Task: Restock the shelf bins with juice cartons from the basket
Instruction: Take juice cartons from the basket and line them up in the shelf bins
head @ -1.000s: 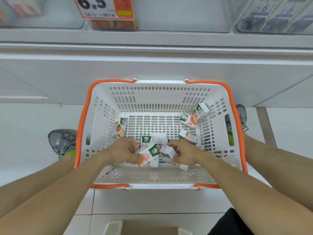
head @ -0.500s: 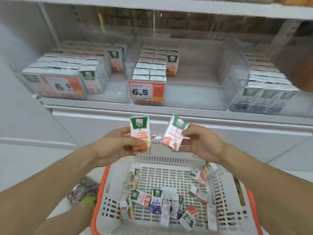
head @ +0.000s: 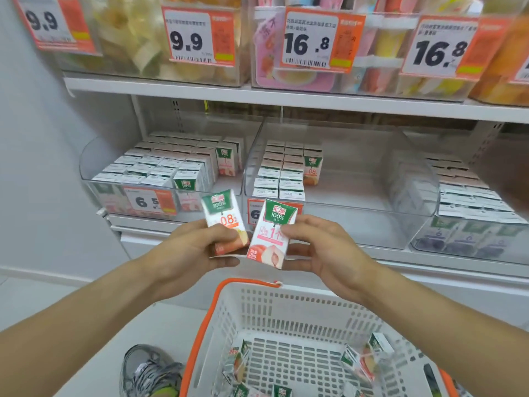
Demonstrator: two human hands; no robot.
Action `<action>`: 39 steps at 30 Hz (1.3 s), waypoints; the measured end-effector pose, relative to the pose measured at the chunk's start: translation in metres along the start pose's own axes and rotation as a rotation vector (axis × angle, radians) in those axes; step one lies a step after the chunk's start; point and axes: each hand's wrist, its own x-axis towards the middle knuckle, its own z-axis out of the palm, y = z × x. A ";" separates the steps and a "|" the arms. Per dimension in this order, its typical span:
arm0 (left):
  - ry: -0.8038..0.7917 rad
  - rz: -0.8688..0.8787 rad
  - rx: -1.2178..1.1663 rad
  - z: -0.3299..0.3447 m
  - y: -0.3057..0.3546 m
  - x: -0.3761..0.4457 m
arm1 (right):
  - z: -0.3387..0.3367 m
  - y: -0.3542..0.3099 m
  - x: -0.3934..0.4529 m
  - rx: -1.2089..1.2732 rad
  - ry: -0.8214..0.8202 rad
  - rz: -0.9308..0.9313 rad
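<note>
1. I have two juice cartons up in front of the shelf, printed faces toward me, which I take to be for reading the flavour before choosing a bin. The orange-marked carton [head: 226,222] sits in my left hand [head: 186,253], fingers curled round its lower half with the thumb across the front. The pink-marked carton [head: 272,233] is in my right hand [head: 323,253], thumb pressing its face and fingers wrapped behind. The two cartons lean slightly apart at the top and nearly touch lower down.

2. Both are held above the far rim of the basket [head: 246,282] and just in front of the lower shelf, not yet inside any bin.

3. The middle bin [head: 400,179] has cartons only along its left side, with one orange-faced carton showing, so I judge the orange one belongs there.

4. The left bin [head: 94,167] is nearly full and shows pink-faced fronts, so I judge it the likely home for the pink one.

5. The right bin [head: 423,242] holds purple-marked packs, matching neither carton.

6. More cartons lie loose on the basket floor, so restocking is well short of done.
</note>
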 end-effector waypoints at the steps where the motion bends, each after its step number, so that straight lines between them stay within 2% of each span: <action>1: -0.003 -0.006 -0.015 0.000 0.000 0.001 | 0.002 0.001 0.001 -0.015 0.003 -0.005; 6: -0.056 -0.010 0.042 0.005 0.000 0.003 | 0.009 -0.003 0.007 -0.147 -0.026 -0.048; 15: 0.002 0.036 0.005 0.019 -0.008 0.016 | -0.002 -0.016 0.003 -0.212 0.007 -0.116; 19: 0.030 0.075 0.151 0.026 -0.007 0.014 | -0.011 -0.023 -0.002 -0.270 -0.062 -0.041; 22: -0.009 0.129 0.266 0.038 0.000 0.013 | -0.018 -0.033 -0.006 -0.311 -0.036 -0.030; 25: -0.031 0.193 0.196 0.057 0.016 0.019 | -0.033 -0.045 -0.010 -0.319 0.078 -0.121; 27: 0.011 0.226 0.206 0.065 0.032 0.029 | -0.050 -0.053 -0.013 -0.382 0.189 -0.240; 30: 0.076 0.319 0.368 0.074 0.058 0.051 | -0.080 -0.058 -0.016 -0.472 0.349 -0.423; 34: 0.158 0.469 0.481 0.101 0.076 0.105 | -0.110 -0.050 -0.013 -0.365 0.565 -0.577; 37: 0.152 0.560 0.635 0.122 0.077 0.155 | -0.124 -0.042 -0.011 -0.270 0.623 -0.617; 39: 0.125 0.544 0.778 0.131 0.074 0.186 | -0.131 -0.038 -0.010 -0.232 0.637 -0.620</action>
